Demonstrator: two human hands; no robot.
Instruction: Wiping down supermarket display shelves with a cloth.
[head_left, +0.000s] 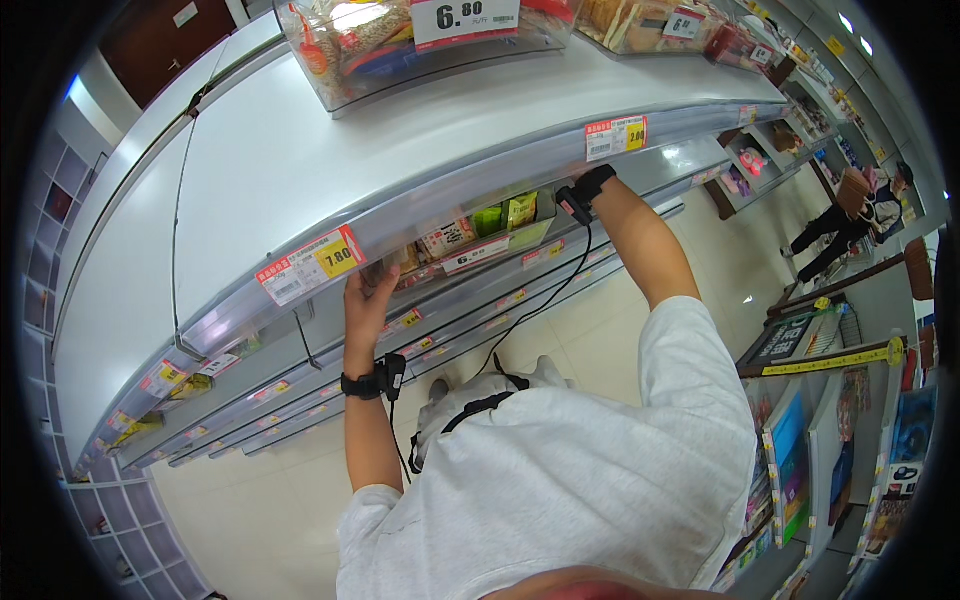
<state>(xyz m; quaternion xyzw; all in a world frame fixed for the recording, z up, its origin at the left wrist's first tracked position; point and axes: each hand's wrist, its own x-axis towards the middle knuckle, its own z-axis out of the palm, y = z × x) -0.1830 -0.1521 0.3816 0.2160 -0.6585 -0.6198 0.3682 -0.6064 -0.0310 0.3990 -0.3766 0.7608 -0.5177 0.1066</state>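
A clear plastic bin (529, 234) of packaged snacks, with a price card on its front, juts from the shelf below the top one. My left hand (371, 296) is at the bin's left end, thumb up along its side, fingers partly hidden. My right hand (585, 176) reaches under the top shelf's edge by the bin's right end; its fingers are hidden, so its hold cannot be told. Green snack packets (504, 216) and a white packet with red print (448, 238) lie in the bin. Both wrists wear black straps with cabled devices.
Above is the white top shelf (247, 161), bearing a clear bin of bagged food (367, 45) near its back. Lower shelves with price tags run beneath. A person (855, 210) stands in the aisle at the right. A display rack (795, 450) stands at the lower right.
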